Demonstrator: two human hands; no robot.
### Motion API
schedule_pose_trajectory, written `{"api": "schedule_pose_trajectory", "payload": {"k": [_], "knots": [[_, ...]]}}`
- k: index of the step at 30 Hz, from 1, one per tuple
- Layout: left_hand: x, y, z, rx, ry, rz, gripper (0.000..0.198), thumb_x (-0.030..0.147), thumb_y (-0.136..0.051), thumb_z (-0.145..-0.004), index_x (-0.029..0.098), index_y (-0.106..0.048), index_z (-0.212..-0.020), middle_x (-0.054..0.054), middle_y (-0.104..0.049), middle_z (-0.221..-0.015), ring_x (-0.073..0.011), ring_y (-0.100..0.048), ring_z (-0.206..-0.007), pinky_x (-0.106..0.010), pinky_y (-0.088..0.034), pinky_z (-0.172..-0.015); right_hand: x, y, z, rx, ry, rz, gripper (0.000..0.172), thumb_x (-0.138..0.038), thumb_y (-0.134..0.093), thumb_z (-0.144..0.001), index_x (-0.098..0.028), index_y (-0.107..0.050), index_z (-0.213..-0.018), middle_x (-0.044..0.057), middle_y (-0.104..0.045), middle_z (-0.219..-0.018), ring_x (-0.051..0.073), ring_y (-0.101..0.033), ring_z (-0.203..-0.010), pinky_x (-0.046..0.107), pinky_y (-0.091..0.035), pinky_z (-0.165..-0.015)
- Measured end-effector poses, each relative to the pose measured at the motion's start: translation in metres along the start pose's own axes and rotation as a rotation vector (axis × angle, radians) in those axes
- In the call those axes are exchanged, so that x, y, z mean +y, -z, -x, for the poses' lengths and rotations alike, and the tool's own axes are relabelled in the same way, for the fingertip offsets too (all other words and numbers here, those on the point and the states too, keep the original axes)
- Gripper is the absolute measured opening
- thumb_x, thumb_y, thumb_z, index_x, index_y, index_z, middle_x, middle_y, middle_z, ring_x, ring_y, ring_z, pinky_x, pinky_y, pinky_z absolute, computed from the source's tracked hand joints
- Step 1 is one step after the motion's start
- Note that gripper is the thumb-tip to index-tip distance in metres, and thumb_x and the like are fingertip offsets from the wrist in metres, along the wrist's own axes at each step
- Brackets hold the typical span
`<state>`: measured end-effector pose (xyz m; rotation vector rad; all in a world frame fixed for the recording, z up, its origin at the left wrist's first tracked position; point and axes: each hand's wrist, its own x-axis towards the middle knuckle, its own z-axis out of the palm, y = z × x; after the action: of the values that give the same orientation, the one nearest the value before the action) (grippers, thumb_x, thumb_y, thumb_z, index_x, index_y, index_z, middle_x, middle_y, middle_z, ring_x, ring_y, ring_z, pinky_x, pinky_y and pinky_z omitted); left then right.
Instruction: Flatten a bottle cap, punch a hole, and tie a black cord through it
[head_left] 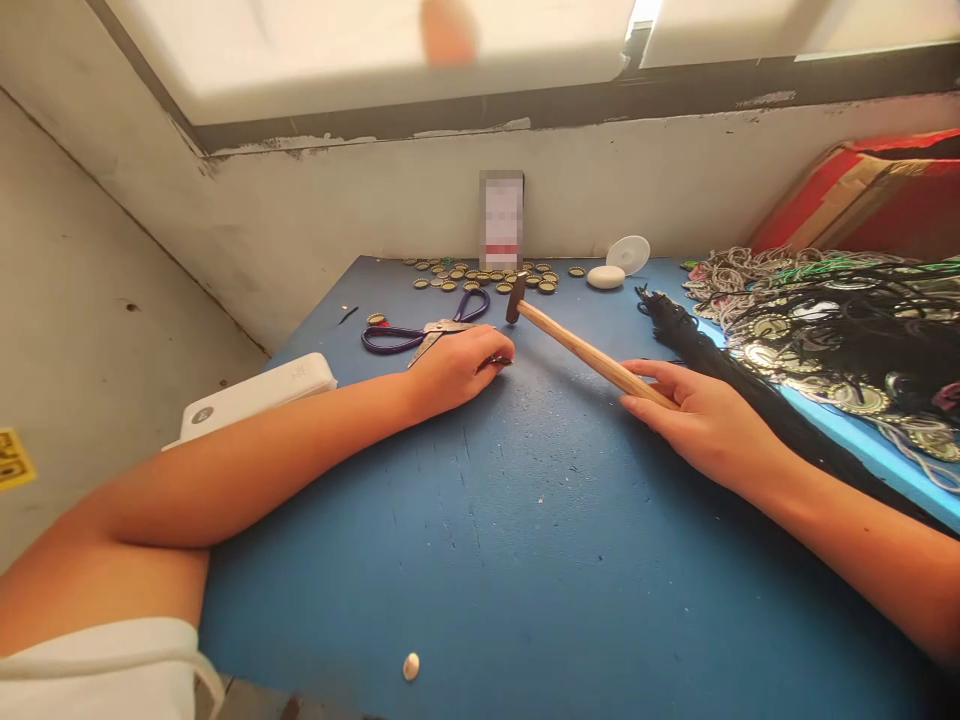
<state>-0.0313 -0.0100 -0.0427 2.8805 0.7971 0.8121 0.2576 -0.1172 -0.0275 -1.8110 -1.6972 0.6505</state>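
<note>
My right hand (709,420) is closed round the wooden handle of a hammer (581,348). The hammer's dark metal head is raised a little above the blue table, at the far end of the tilted handle. To the left, my left hand (459,366) rests on the table, its fingers pinching a small dark thing (495,361) that I cannot make out. Just behind that hand lie scissors (394,340) with purple handles, their blades partly hidden by it. Several bottle caps (547,286) are scattered toward the back, beyond the hammer head.
A phone (502,220) leans on the wall. A white round case (606,277) stands near it. Black cords (679,325) and tangled strings with caps (855,390) fill the right, before a red box (900,200). A white power bank (259,395) lies behind my left forearm.
</note>
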Motion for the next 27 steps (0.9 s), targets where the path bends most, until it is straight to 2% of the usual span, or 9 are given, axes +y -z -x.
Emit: {"api": "schedule_pose_trajectory", "payload": {"k": [5,9,12,15,17,19,22,24,27], "knots": [[-0.001,-0.001,0.001,-0.004,-0.150,0.050,0.023,0.010,-0.052,-0.095,0.017,-0.071,-0.107,-0.009,-0.076,-0.117,-0.0174,-0.073,-0.106,-0.029,-0.058,-0.097,-0.003,0.001,0.002,0.008,-0.024,-0.013,0.060,-0.055,-0.060,-0.075,-0.020,-0.073,-0.122,-0.001,-0.062,-0.066,0.020,-0.052,-0.057,0.036,-0.040,-0.057],[-0.004,0.000,0.003,0.011,-0.207,-0.059,0.028,0.010,-0.051,-0.093,0.018,-0.074,-0.107,-0.008,-0.078,-0.117,-0.0214,-0.074,-0.111,-0.037,-0.060,-0.102,-0.012,0.009,0.007,0.011,-0.051,-0.042,0.063,-0.059,-0.060,-0.076,-0.021,-0.074,-0.124,-0.003,-0.055,-0.059,0.018,-0.047,-0.052,0.034,-0.037,-0.052],[-0.006,0.000,0.005,0.010,-0.191,-0.124,0.033,0.008,-0.051,-0.090,0.017,-0.075,-0.111,-0.008,-0.078,-0.118,-0.0226,-0.074,-0.111,-0.038,-0.061,-0.101,-0.017,0.023,0.015,0.036,-0.090,-0.052,0.070,-0.063,-0.060,-0.075,-0.021,-0.072,-0.130,-0.006,-0.046,-0.051,0.017,-0.043,-0.048,0.033,-0.035,-0.048],[-0.006,-0.001,0.008,-0.030,-0.119,-0.132,0.039,0.006,-0.050,-0.086,0.018,-0.076,-0.113,-0.006,-0.079,-0.115,-0.0222,-0.074,-0.109,-0.036,-0.062,-0.098,-0.012,0.036,0.023,0.073,-0.126,-0.023,0.077,-0.064,-0.064,-0.067,-0.021,-0.072,-0.130,-0.005,-0.050,-0.048,0.018,-0.044,-0.045,0.034,-0.038,-0.046],[-0.004,-0.001,0.008,-0.060,-0.081,-0.136,0.041,0.007,-0.050,-0.085,0.019,-0.077,-0.113,-0.005,-0.079,-0.115,-0.0227,-0.073,-0.111,-0.036,-0.061,-0.099,0.000,0.040,0.027,0.070,-0.098,0.043,0.069,-0.059,-0.064,-0.068,-0.025,-0.074,-0.127,-0.001,-0.064,-0.058,0.020,-0.054,-0.051,0.036,-0.045,-0.050],[-0.003,-0.002,0.008,-0.081,-0.053,-0.133,0.040,0.008,-0.051,-0.085,0.020,-0.077,-0.113,-0.005,-0.079,-0.117,-0.0232,-0.072,-0.114,-0.037,-0.059,-0.102,0.016,0.040,0.031,0.031,-0.052,0.144,0.062,-0.054,-0.062,-0.074,-0.030,-0.073,-0.130,0.001,-0.077,-0.080,0.022,-0.064,-0.064,0.036,-0.052,-0.061],[-0.004,-0.002,0.006,-0.070,0.015,-0.089,0.040,0.009,-0.051,-0.085,0.020,-0.076,-0.114,-0.005,-0.078,-0.119,-0.0229,-0.072,-0.115,-0.037,-0.058,-0.104,0.039,0.036,0.035,0.008,-0.044,0.238,0.064,-0.054,-0.061,-0.082,-0.035,-0.065,-0.143,0.000,-0.081,-0.090,0.024,-0.069,-0.067,0.037,-0.058,-0.065],[-0.006,-0.002,0.004,-0.049,0.064,-0.066,0.039,0.009,-0.052,-0.084,0.019,-0.076,-0.113,-0.007,-0.079,-0.116,-0.0232,-0.073,-0.111,-0.038,-0.058,-0.102,0.048,0.033,0.038,0.037,0.006,0.219,0.061,-0.054,-0.061,-0.085,-0.037,-0.064,-0.144,0.000,-0.083,-0.108,0.027,-0.076,-0.084,0.038,-0.062,-0.078],[-0.008,0.000,0.003,-0.065,0.077,-0.050,0.037,0.009,-0.053,-0.083,0.018,-0.078,-0.109,-0.007,-0.080,-0.113,-0.0240,-0.074,-0.110,-0.040,-0.058,-0.103,0.050,0.030,0.043,0.074,0.055,0.154,0.058,-0.052,-0.062,-0.087,-0.039,-0.064,-0.143,-0.002,-0.077,-0.130,0.030,-0.074,-0.113,0.040,-0.059,-0.099]]}}
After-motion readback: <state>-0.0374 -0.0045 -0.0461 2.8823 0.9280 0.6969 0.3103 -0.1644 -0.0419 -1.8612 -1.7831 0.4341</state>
